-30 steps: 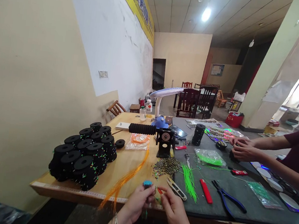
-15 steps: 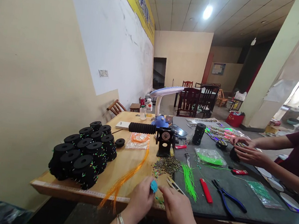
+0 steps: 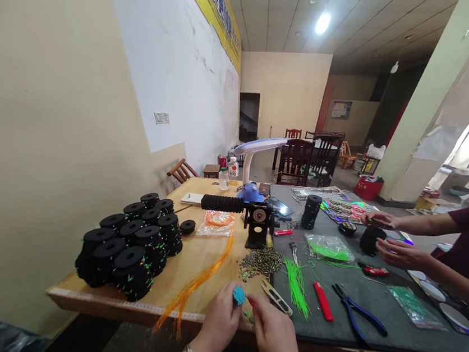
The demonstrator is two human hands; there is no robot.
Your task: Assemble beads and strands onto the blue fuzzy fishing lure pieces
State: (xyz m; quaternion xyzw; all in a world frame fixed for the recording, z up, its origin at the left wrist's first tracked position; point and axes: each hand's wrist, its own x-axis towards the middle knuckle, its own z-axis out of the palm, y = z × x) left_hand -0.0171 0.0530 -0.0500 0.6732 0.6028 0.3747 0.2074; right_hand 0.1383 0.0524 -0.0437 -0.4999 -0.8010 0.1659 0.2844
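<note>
My left hand (image 3: 220, 317), with bangles at the wrist, is closed around a thing with a blue ridged round end (image 3: 238, 295). Beside it on the right, my right hand (image 3: 274, 330) has its fingers pinched together, and a speck of red shows at the fingertips. What it holds is mostly hidden. Just beyond my right hand lie metal thread snips (image 3: 276, 298). A heap of small metal swivels or beads (image 3: 262, 264) is spread in front of both hands. Behind the heap stands a black winding device (image 3: 258, 227) with a black ridged foam roll (image 3: 222, 203).
Black foam spools (image 3: 130, 257) are stacked at the left. Orange strands (image 3: 199, 285) hang over the front edge. Green strands (image 3: 296, 285), a red lighter (image 3: 322, 301) and blue-handled pliers (image 3: 358, 314) lie on the grey mat. A co-worker's hands (image 3: 395, 253) handle a black spool at the right.
My hands have shifted slightly down, and a red speck now shows at my right fingertips. The thread snips are more exposed. The co-worker's hands have moved apart over the black spool.
</note>
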